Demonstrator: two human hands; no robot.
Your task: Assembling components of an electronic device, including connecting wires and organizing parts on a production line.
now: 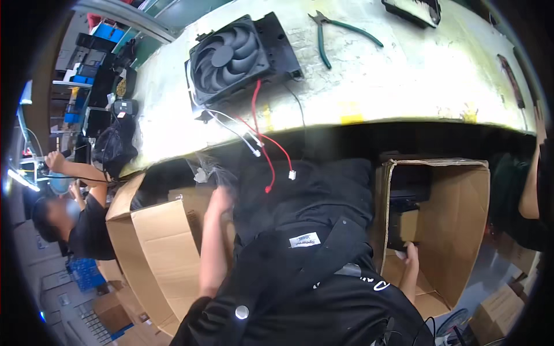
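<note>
On the workbench [404, 75] sits a black cooling fan [225, 57] in a dark frame, with red and white wires [257, 109] that hang over the front edge and end in small plugs. My left hand [221, 200] is beside my lap at the left cardboard box, next to a crumpled clear plastic bag [210, 173]; motion blurs its fingers. Inside the right cardboard box [464, 213], my right hand [410, 255] is closed at a small pale piece, close to black parts [407, 193]. What it grips is mostly hidden.
Green-handled pliers [340, 34] lie beyond the fan, and a black-framed part [412, 10] is at the far edge. A slim tool [511, 78] rests at the right. The left cardboard box [161, 242] has raised flaps. Another person [86, 213] works at the left.
</note>
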